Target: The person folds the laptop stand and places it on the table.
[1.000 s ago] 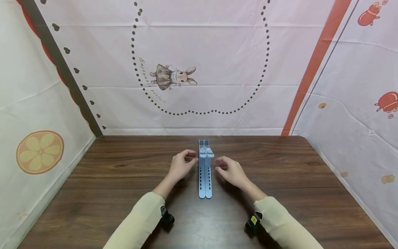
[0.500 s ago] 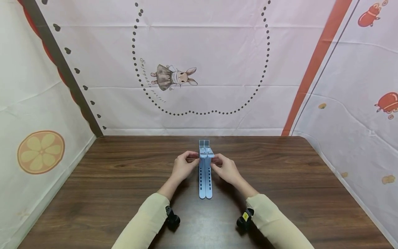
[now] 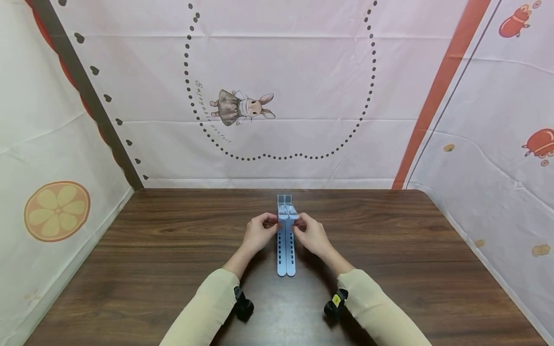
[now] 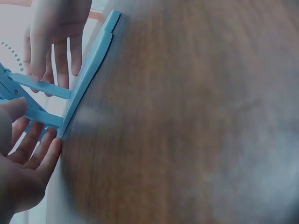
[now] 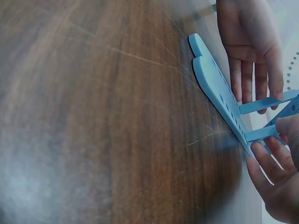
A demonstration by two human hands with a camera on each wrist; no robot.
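Note:
A light blue folding laptop stand (image 3: 286,254) stands near the table's far edge, its two slotted base bars side by side and its struts raised. From the left, my left hand (image 3: 258,233) pinches a strut between thumb and fingers. On the other side my right hand (image 3: 312,235) does the same. Up close in the left wrist view, the left thumb lies on one strut (image 4: 44,116) with the fingers under it. The right wrist view shows the right thumb over a strut (image 5: 261,133), fingers beneath. The stand's upper part is partly cut off in both wrist views.
The brown wooden table (image 3: 173,269) extends around the stand on both sides. A white printed cloth (image 3: 320,86) hangs behind it, with more cloth at left and right. Each sleeve bears a black wrist camera (image 3: 244,307).
Both hands have moved inward, from beside the stand to its struts, and now pinch them. The stand itself stays in the same place.

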